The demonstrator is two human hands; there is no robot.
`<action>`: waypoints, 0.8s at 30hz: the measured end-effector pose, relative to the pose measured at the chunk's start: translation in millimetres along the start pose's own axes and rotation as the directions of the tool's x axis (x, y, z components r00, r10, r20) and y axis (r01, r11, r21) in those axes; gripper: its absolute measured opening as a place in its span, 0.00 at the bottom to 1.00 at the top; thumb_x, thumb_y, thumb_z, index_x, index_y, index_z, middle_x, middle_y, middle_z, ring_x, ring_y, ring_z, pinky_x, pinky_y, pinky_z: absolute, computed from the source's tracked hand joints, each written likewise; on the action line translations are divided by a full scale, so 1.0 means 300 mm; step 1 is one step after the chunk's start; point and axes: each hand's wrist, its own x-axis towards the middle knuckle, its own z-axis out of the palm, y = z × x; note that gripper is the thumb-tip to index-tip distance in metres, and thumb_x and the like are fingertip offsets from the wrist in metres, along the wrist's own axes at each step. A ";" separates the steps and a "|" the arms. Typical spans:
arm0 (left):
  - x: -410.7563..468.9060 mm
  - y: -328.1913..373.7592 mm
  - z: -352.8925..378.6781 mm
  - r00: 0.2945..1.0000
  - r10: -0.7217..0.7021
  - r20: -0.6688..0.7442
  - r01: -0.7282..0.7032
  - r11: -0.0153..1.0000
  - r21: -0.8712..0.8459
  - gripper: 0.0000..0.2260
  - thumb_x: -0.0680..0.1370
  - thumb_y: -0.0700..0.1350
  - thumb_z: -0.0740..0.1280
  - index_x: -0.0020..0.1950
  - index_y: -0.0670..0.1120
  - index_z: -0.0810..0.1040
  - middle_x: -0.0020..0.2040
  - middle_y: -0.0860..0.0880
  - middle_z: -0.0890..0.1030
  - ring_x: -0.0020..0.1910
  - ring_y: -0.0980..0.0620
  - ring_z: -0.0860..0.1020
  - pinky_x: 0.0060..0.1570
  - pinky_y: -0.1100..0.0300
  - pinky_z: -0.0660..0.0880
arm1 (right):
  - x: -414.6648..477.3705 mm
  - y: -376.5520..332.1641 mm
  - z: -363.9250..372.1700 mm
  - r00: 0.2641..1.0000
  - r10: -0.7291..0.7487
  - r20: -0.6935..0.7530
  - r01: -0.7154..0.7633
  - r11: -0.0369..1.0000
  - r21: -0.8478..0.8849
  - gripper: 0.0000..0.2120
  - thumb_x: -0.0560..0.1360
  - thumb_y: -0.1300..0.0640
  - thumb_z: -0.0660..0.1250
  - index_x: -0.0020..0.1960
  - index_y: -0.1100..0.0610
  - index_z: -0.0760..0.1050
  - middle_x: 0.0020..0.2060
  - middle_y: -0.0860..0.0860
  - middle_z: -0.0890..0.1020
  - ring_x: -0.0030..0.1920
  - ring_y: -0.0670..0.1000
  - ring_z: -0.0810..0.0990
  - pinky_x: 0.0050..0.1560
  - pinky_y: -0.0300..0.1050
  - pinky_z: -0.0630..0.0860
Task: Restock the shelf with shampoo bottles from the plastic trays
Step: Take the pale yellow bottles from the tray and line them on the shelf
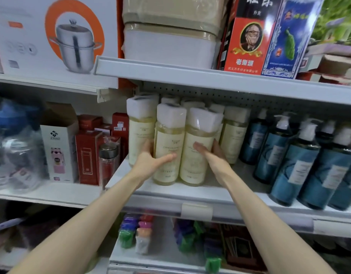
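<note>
Two pale yellow shampoo bottles with white caps stand side by side at the front of the white shelf (220,191). My left hand (151,161) wraps round the left front bottle (167,139), thumb across its label. My right hand (212,155) wraps round the right front bottle (198,135), thumb on the label and fingers behind its right side. Several more of the same yellow bottles (138,123) stand in rows behind them. No plastic tray is in view.
Blue pump bottles (301,155) crowd the shelf to the right. Red boxes (87,155) and a glass flask (108,163) sit on the lower left shelf. The upper shelf edge (210,76) hangs close above the caps. Coloured packets lie on the shelf below.
</note>
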 end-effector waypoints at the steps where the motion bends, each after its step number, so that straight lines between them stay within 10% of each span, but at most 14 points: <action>1: -0.015 0.000 0.006 1.000 0.009 -0.018 -0.009 1.000 0.021 0.33 0.67 0.47 0.77 0.69 0.48 0.67 0.56 0.54 0.80 0.53 0.59 0.79 0.49 0.64 0.77 | -0.005 0.002 -0.006 1.000 -0.002 0.003 0.002 1.000 -0.010 0.38 0.63 0.42 0.76 0.70 0.47 0.68 0.61 0.45 0.80 0.61 0.48 0.78 0.64 0.52 0.73; 12: -0.070 0.008 0.012 0.979 0.080 -0.185 -0.006 0.930 0.369 0.32 0.63 0.48 0.80 0.62 0.45 0.69 0.60 0.48 0.76 0.58 0.51 0.75 0.55 0.58 0.75 | -0.059 0.050 -0.023 1.000 -0.028 0.000 0.026 0.956 -0.291 0.45 0.63 0.57 0.80 0.72 0.52 0.57 0.62 0.49 0.75 0.58 0.48 0.76 0.56 0.43 0.74; 24: -0.018 -0.020 0.027 0.973 0.121 -0.195 -0.017 0.885 0.465 0.33 0.67 0.50 0.78 0.68 0.44 0.70 0.62 0.48 0.76 0.61 0.48 0.74 0.62 0.49 0.73 | -0.016 0.061 -0.004 0.999 0.013 -0.032 -0.024 0.939 -0.344 0.45 0.67 0.55 0.78 0.75 0.52 0.55 0.73 0.52 0.66 0.70 0.54 0.68 0.68 0.51 0.69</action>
